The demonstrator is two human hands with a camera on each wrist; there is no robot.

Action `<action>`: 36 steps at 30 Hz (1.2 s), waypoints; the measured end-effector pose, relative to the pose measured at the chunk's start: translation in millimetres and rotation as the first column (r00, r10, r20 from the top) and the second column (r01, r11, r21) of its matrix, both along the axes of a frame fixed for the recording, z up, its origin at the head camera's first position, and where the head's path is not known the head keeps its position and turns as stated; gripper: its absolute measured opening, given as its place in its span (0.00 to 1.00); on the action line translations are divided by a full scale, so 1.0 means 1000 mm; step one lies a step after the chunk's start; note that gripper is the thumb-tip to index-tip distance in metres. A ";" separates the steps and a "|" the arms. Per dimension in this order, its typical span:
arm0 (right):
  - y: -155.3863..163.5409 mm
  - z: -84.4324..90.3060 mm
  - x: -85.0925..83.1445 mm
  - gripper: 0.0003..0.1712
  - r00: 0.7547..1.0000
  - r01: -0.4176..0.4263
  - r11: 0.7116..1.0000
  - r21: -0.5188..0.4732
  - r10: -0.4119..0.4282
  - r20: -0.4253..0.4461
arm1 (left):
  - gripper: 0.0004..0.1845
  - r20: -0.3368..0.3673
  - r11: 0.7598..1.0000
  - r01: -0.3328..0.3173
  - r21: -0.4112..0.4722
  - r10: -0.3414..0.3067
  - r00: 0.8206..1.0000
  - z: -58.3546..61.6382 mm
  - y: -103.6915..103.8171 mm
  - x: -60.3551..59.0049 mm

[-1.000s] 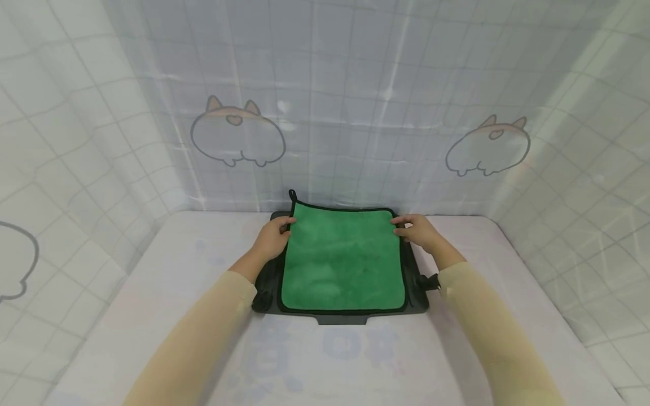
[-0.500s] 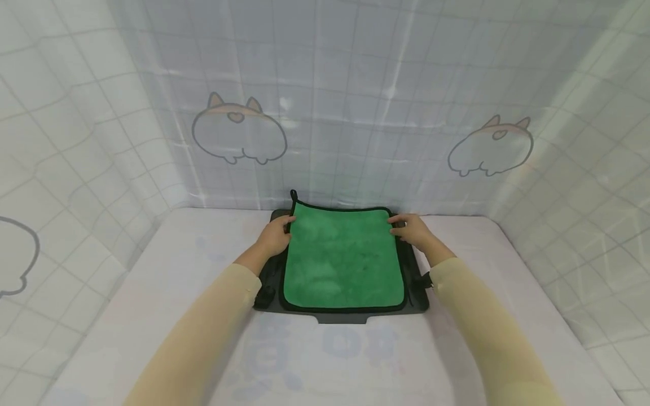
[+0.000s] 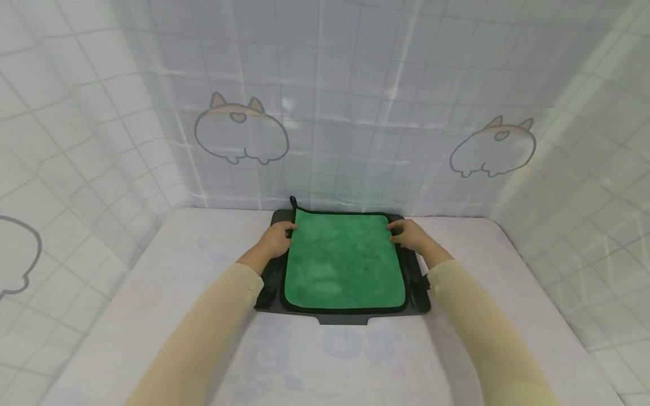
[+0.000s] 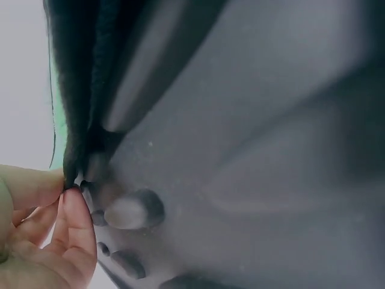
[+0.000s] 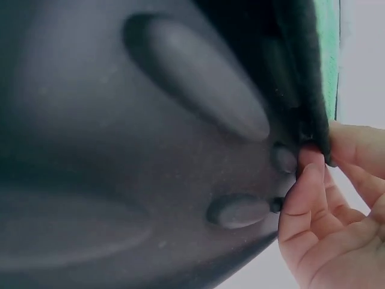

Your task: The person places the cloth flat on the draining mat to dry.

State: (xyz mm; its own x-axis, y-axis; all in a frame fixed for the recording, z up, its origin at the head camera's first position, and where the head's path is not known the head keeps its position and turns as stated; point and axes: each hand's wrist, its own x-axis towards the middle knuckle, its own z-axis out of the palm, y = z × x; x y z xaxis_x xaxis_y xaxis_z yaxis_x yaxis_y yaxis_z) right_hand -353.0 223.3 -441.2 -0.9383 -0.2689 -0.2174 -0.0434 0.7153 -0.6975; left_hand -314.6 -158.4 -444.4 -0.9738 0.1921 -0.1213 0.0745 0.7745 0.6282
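Observation:
A green cloth [image 3: 344,262] with black trim and a small loop at its far left corner lies flat on a black tray [image 3: 350,318]. My left hand [image 3: 276,239] pinches the cloth's far left edge, and my right hand [image 3: 408,235] pinches the far right edge. In the left wrist view my left hand's fingertips [image 4: 75,208] close on the cloth's black trim [image 4: 75,126] over the grey tray [image 4: 271,150]. In the right wrist view my right hand's fingertips [image 5: 310,165] pinch the trim [image 5: 307,90] the same way.
The tray sits on a white padded table [image 3: 152,293] close to a back wall of translucent gridded sheeting [image 3: 330,113] printed with cartoon animals. The same sheeting closes in both sides.
Both hands have drawn the cloth's far edge slightly toward the back of the tray, laying it flatter. The head view has shifted a little.

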 end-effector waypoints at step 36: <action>0.016 0.003 0.053 0.24 0.993 -0.068 0.996 -0.050 0.072 0.091 | 0.18 0.023 0.994 0.089 0.055 -0.091 0.996 0.004 -0.013 0.064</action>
